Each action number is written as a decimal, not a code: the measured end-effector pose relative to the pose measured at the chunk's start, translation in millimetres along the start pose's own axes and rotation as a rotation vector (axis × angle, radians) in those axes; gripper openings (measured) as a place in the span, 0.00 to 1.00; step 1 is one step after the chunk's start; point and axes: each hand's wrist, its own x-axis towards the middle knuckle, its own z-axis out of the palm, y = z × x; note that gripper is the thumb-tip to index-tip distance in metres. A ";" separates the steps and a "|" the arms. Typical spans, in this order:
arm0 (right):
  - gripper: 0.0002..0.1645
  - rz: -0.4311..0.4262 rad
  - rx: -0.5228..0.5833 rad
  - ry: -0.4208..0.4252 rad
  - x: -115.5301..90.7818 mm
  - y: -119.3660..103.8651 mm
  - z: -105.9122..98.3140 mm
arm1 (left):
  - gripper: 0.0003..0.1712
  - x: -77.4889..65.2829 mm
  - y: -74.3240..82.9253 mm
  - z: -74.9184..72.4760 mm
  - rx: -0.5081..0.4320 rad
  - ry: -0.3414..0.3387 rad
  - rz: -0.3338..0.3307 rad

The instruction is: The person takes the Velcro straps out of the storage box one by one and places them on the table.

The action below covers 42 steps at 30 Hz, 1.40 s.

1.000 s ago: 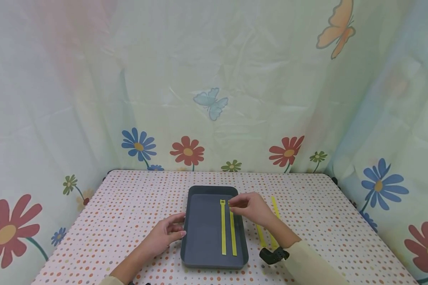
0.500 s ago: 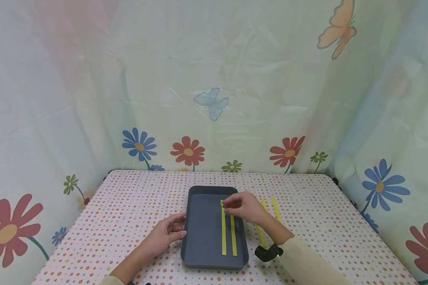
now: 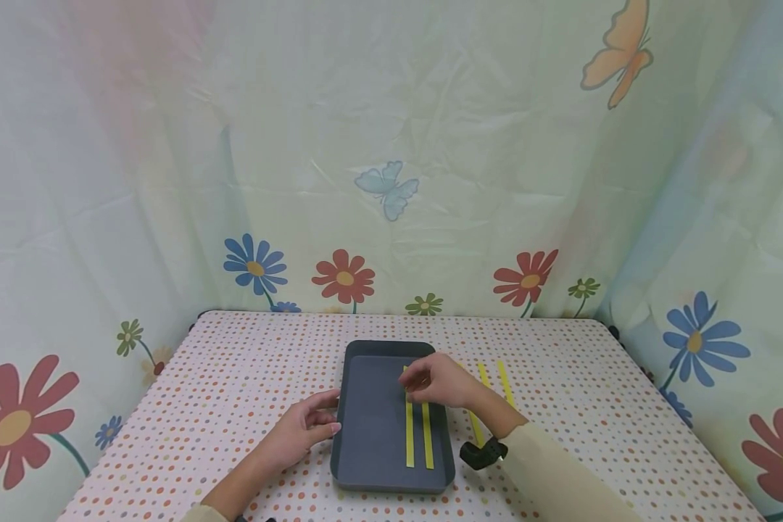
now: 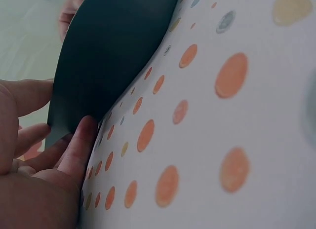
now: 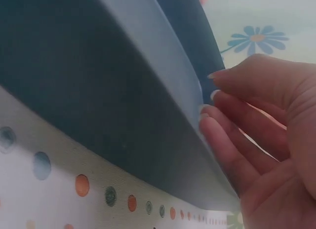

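From the head view, a grey tray [image 3: 368,420] lies lengthwise on a dotted table [image 3: 267,355], with two yellow strips side by side in its right half: the left strip [image 3: 409,438] and the right strip [image 3: 428,449], nearly parallel. More yellow strips [image 3: 476,433] lie on the table just right of the tray, partly hidden by the right forearm, so I cannot count them surely. The left hand [image 3: 296,433] is at the tray's left side, fingers loosely bent and parted, gripping nothing. The right hand [image 3: 437,378], a black band [image 3: 484,454] at its wrist, is above the far ends of both strips in the tray, its fingers bent toward the left one; whether they touch it I cannot tell. Behind the table hangs a curtain [image 3: 300,145] printed with flowers and butterflies. In the left wrist view, the left hand's fingertips rest against the tray's outer wall, spread apart, and part of the right hand shows past the rim. In the right wrist view, the right hand's fingers reach over the tray's rim, half bent, tips close together, with nothing visible between them.
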 end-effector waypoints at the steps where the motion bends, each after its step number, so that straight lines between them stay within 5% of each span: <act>1: 0.14 0.003 -0.008 -0.016 1.0 -0.6 -0.1 | 0.37 -0.1 0.0 0.0 0.001 0.000 -0.001; 10: 0.15 -0.006 -0.103 -0.120 8.6 -0.9 -0.2 | 0.37 0.2 -0.5 -0.7 0.008 0.000 -0.006; 29: 0.20 -0.186 -0.450 -0.300 22.3 -7.3 1.0 | 0.37 1.2 -0.8 0.0 0.021 0.020 -0.018; 42: 0.18 -0.183 -0.488 -0.350 28.7 -3.6 2.3 | 0.36 0.6 0.9 0.8 0.031 0.025 -0.020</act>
